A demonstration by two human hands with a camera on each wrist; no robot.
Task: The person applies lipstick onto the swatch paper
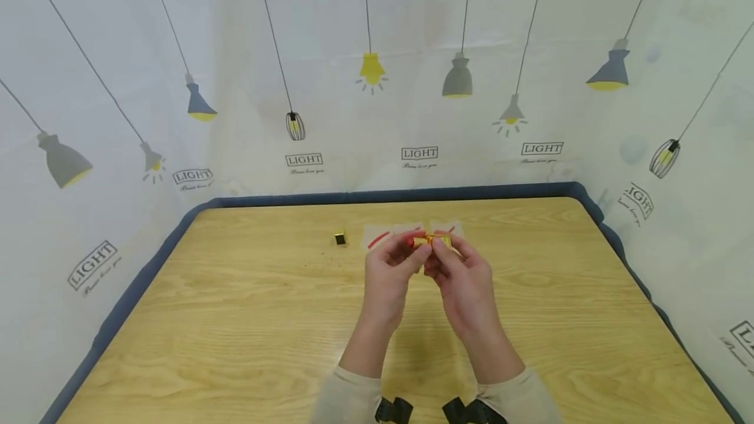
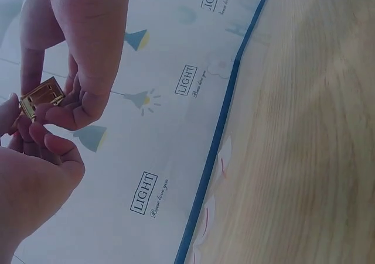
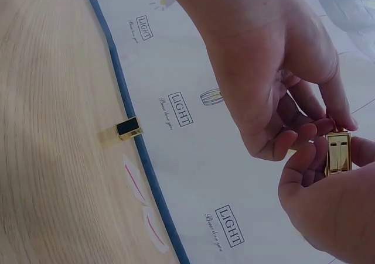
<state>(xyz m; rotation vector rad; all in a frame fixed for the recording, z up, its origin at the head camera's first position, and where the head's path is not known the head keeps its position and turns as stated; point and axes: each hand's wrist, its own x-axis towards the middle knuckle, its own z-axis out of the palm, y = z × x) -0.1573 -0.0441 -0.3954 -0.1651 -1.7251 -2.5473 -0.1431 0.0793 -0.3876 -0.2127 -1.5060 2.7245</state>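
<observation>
1. A small gold-coloured piece [image 3: 338,153] is held up over the table [image 1: 265,332], between the person's two hands; I see slots in its shiny frame, and a bit of red and orange beside it. Whether it is one part or two, I cannot tell.
2. The left hand [image 1: 385,273] pinches it from one side, fingers [image 1: 391,248] bent and drawn close about it.
3. The right hand [image 1: 465,280] grips it from the other side, its thumb near the left thumb, the gap narrow.
4. Just beyond the hands, pale slips of paper [image 1: 379,239] with red strokes lie on the table.
5. To the left of the slips sits a gold block with a black face [image 3: 128,127], apart from both hands.
6. Light sleeves [image 1: 347,398] and black straps [image 1: 394,409] show at the wrists.
7. A dark blue edging [image 1: 389,197] borders the table, and behind it hangs a white sheet [image 1: 330,84] printed with lamps.
</observation>
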